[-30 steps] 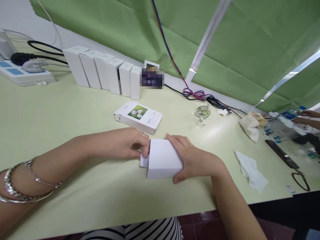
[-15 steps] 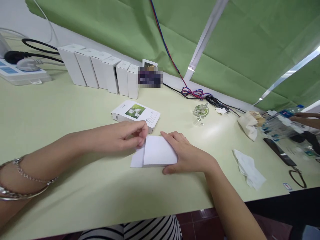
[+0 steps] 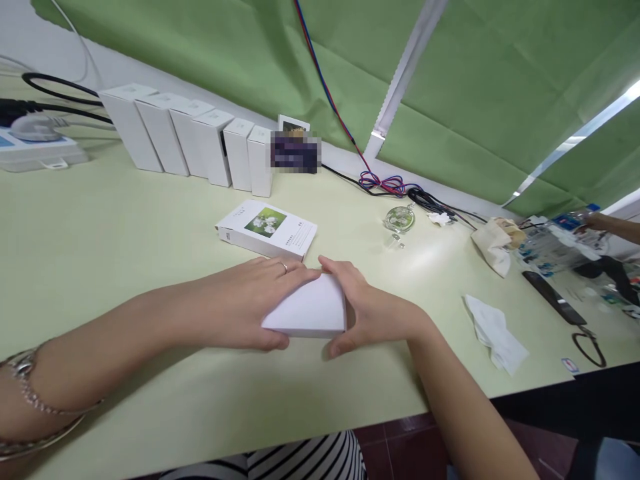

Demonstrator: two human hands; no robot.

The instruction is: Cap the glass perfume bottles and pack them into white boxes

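A small plain white box [image 3: 311, 308] lies on the table in front of me. My left hand [image 3: 273, 293] wraps around its left end, thumb along the front edge and fingers behind, a ring on one finger. Around the right end curves my right hand [image 3: 363, 303], its thumb near the front corner. The two hands hide both ends of the box. Just behind my left hand lies a flat box with a flower picture [image 3: 267, 227].
Several white boxes [image 3: 215, 143] stand in a row along the wall. A glass bottle [image 3: 399, 219] with a small clear piece [image 3: 395, 241] lies behind my right hand. To the right are a tissue [image 3: 495, 332] and a black phone [image 3: 554, 298]; a power strip [image 3: 45, 155] sits far left.
My left hand has gone from fingers curled at the box's left flap to wrapped round that end. The projecting flap no longer shows. A person's arm at far right has moved to a bottle.
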